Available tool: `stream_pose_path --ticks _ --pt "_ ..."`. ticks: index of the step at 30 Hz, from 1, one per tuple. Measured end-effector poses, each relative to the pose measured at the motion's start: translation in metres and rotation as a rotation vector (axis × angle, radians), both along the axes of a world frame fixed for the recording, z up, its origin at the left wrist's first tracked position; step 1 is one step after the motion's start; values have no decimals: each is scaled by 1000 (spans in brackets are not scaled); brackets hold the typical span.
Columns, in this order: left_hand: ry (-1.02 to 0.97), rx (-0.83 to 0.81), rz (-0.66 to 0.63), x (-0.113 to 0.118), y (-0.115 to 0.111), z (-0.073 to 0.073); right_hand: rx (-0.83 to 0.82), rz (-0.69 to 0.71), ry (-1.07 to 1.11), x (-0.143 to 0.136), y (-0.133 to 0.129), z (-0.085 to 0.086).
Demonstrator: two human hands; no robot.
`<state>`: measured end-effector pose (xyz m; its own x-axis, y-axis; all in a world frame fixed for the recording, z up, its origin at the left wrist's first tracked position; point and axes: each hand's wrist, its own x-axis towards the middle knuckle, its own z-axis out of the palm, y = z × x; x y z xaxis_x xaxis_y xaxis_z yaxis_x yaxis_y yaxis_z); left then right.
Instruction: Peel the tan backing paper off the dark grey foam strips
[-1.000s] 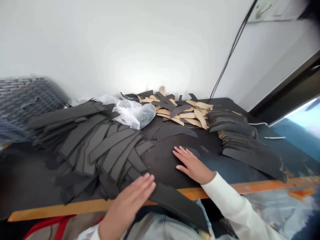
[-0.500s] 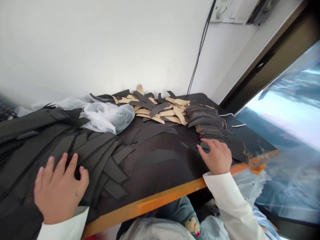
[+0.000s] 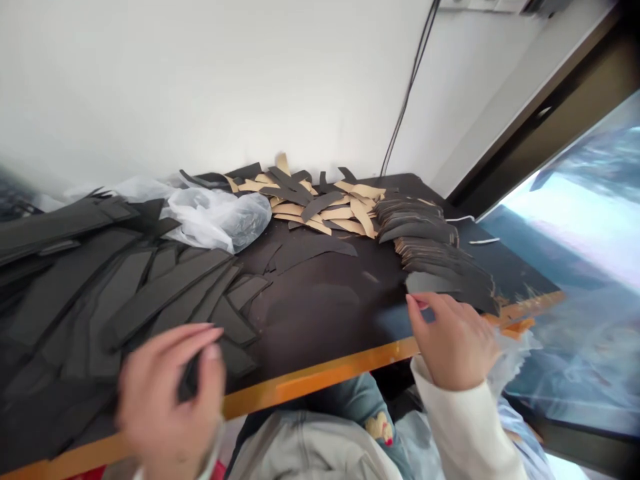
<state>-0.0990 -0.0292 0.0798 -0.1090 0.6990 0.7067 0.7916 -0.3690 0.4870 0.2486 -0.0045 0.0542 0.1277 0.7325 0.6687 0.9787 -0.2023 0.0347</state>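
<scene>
My left hand [image 3: 173, 397] is over the near edge of the heap of black strips [image 3: 170, 293], blurred by motion. Its thumb and fingertips are drawn together; whether a thin piece lies between them I cannot make out. At the right, my right hand [image 3: 453, 340] has its thumb and forefinger pinched at the lower edge of a black strip [image 3: 431, 283]. This strip is at the near end of a closely layered row of black strips [image 3: 430, 250] with tan edges. My other right fingers are curled and partly hidden.
Behind lies a loose pile of black and tan curved pieces [image 3: 350, 207], beside a crumpled clear plastic bag [image 3: 215, 217]. A flat black piece [image 3: 315, 250] lies mid-table. The dark table has an orange front edge [image 3: 325, 383]. Cables [image 3: 407, 93] run down the white wall; a window is right.
My left hand has moved right and nearer to me, its spread fingers now drawn together. My right hand has shifted slightly right and down, pinching at the row's near strip. The view has tilted slightly.
</scene>
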Motion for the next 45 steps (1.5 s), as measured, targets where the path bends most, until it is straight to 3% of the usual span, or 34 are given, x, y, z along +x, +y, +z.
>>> stream_pose_path --ticks 2,4,7,10,13,22,38,45 --pt "-91 -181 -235 48 -2 -8 -19 117 112 -33 -22 12" --pt "-301 -380 -372 86 -4 -19 -72 272 243 -66 -40 14" --pt "-659 -740 -456 110 -6 -36 -101 412 378 -102 -55 0" --pt "-863 -867 -448 105 -10 -47 -97 496 448 -116 -61 -18" --pt "-925 -894 -426 93 -15 -52 -135 605 512 -118 -59 -28" --pt "-862 -858 -425 80 -29 -56 -226 799 696 -123 -66 -30" --pt "-702 -844 -482 76 -27 -57 -245 835 794 -120 -65 -33" --pt "-729 -911 -643 76 -22 -53 -322 842 1090 -116 -54 -39"
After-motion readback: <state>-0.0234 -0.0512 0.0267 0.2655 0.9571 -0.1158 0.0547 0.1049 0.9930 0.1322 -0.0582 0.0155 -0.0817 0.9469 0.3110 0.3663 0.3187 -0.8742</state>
